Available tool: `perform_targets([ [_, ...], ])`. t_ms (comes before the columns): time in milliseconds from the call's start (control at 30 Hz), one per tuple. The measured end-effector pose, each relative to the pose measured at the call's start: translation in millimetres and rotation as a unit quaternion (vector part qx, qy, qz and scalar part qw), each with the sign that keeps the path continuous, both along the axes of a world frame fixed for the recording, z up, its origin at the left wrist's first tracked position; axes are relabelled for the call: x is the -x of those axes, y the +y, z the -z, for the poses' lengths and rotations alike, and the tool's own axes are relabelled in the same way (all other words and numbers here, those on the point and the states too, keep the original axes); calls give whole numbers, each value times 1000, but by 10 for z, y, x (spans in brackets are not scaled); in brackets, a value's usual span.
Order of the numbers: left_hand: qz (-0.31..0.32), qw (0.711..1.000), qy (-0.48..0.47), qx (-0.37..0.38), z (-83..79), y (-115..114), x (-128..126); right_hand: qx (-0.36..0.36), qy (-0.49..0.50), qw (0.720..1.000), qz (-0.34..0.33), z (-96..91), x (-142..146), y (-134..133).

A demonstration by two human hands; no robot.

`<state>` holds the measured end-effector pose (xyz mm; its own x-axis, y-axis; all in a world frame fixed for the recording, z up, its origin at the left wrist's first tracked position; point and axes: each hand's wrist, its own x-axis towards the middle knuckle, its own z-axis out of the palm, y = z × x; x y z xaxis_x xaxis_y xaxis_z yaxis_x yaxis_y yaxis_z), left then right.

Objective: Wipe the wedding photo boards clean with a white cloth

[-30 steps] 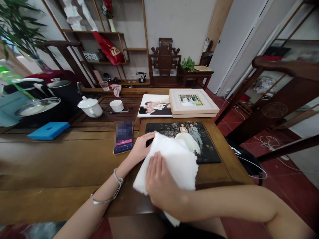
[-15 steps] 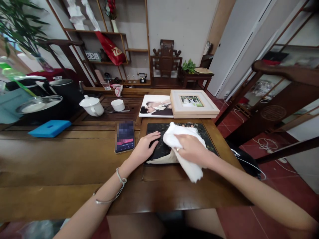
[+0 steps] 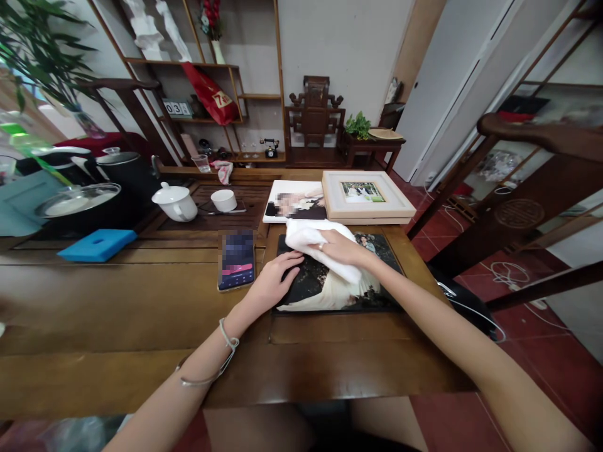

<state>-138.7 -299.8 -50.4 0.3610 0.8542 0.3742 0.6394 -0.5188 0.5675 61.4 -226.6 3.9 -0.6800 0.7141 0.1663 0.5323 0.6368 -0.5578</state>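
A dark photo panel (image 3: 339, 298) with a pale gown in its picture lies flat on the wooden table (image 3: 330, 364). My right hand (image 3: 343, 250) grips a white cloth (image 3: 304, 235), pressed on the panel's upper left part and covering some of it. At the panel's left edge rests my left hand (image 3: 277, 276), its fingers stretched out and holding nothing. A phone (image 3: 236, 260) with a lit screen lies just left of that hand.
Behind the panel are a white photo board (image 3: 296, 201) and a framed photo (image 3: 367, 194). A lidded white cup (image 3: 174, 201), a small white bowl (image 3: 223, 199) and a blue block (image 3: 97, 245) stand to the left. A wooden chair (image 3: 522, 207) is on the right.
My right hand has slid the white cloth left and toward the far edge of the panel, uncovering more of the gown picture. My left hand has stayed in place.
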Motion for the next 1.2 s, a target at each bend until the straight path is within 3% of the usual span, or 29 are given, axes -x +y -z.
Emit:
perform_targets([
  [167, 5, 1000, -6, 1, 6, 2, -4, -35, 7, 997, 71, 164, -738, -144],
  [300, 3, 1000, -8, -2, 16, 6, -5, -70, -23, 990, 118, 233, -936, -319],
  [400, 3, 1000, -17, -1, 24, 13, -1, -135, -110, 980, 101, 261, -693, -579],
  [533, -1, 999, -41, 25, 5, 24, 16, -238, -227, 941, 76, 293, -88, -1185],
  [667, 3, 995, -75, 65, -29, 33, 30, -340, -261, 903, 36, 274, 389, -1706],
  [733, 1, 992, -93, 82, -38, 36, 31, -345, -268, 899, 24, 226, 498, -1762],
  [867, -10, 989, -106, 107, -53, 36, 30, -314, -317, 893, 51, 126, 542, -1556],
  [967, -7, 987, -109, 121, -73, 29, 30, -347, -378, 852, 101, 128, 603, -1463],
  [1067, -9, 985, -112, 128, -90, 23, 34, -372, -421, 821, 104, 186, 752, -1582],
  [1200, -7, 986, -116, 123, -87, 28, 44, -376, -366, 848, 71, 247, 857, -1822],
])
